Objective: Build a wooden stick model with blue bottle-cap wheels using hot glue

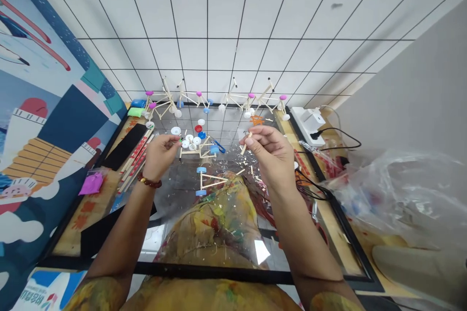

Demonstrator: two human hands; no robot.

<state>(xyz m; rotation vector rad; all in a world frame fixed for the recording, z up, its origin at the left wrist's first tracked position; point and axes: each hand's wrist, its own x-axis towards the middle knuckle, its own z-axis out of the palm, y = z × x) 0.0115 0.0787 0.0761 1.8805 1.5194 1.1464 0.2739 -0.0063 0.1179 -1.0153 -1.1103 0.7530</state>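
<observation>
My right hand pinches a short wooden stick between thumb and fingers, above small wood scraps. My left hand is closed in a pinch beside several white bottle caps. A tiny green spot shows at its fingertips, too small to name. Between the hands, a stick frame with a blue wheel lies on the glass tabletop. Nearer me lies a triangular stick frame with two blue wheels, touched by neither hand.
Several stick models with wheels and pink tops stand along the tiled wall. Red-wrapped stick bundles lie left. A blue craft knife lies mid-table. A power strip, black cables and a plastic bag are at right.
</observation>
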